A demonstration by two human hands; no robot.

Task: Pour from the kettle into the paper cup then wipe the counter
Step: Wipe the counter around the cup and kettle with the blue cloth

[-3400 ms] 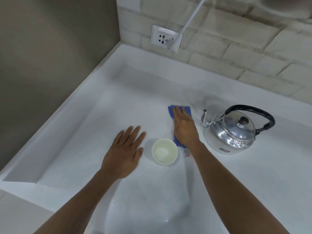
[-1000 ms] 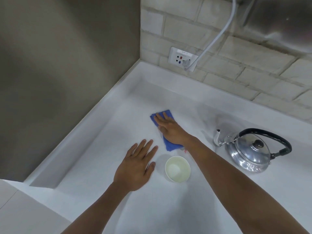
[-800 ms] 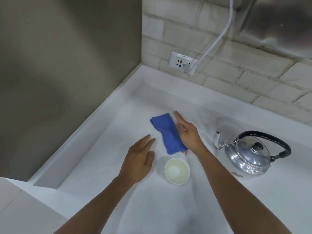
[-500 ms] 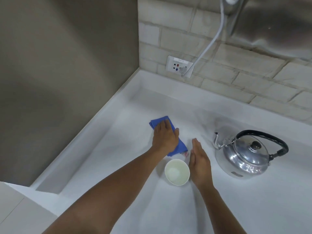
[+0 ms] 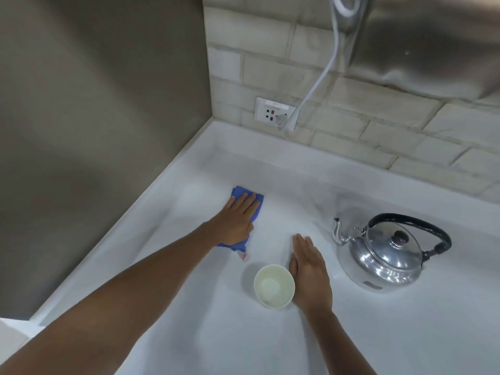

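step: wiping, pour looks done | left hand (image 5: pixel 236 224) flat, fingers spread, pressing blue cloth (image 5: pixel 244 194) on counter (image 5: pixel 270 342) near left wall | right hand (image 5: pixel 311 274) open, empty, beside paper cup (image 5: pixel 273 286) | kettle (image 5: pixel 384 255) upright at right | next: sweep cloth clear of cup

White counter (image 5: pixel 270 347) with blue cloth (image 5: pixel 237 191), paper cup (image 5: pixel 273 286), steel kettle (image 5: pixel 384 255).
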